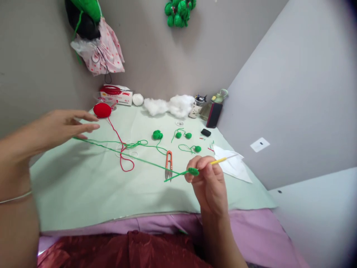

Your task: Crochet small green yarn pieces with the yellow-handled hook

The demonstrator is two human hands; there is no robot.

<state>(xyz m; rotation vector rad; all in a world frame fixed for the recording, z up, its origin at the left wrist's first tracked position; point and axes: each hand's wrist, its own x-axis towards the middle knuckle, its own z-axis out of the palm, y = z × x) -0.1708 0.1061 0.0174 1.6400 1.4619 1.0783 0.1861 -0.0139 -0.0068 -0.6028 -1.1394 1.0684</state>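
Observation:
My right hand is closed round a crochet hook with a yellow handle. At its fingertips is a small green crochet piece, with a short yarn tail pointing left. Green yarn runs taut from this piece to my left hand, raised at the left with fingers stretched out. The yarn bends round the lower fingers there and heads back toward a loose tangle on the table; the exact hold is partly hidden. Orange-handled thread snips lie below the taut strand, left of my right hand.
A red yarn ball trails its strand across the table. Small green balls, a green yarn bundle and a white tissue lie about. White stuffing, a pen jar and a phone stand at the back.

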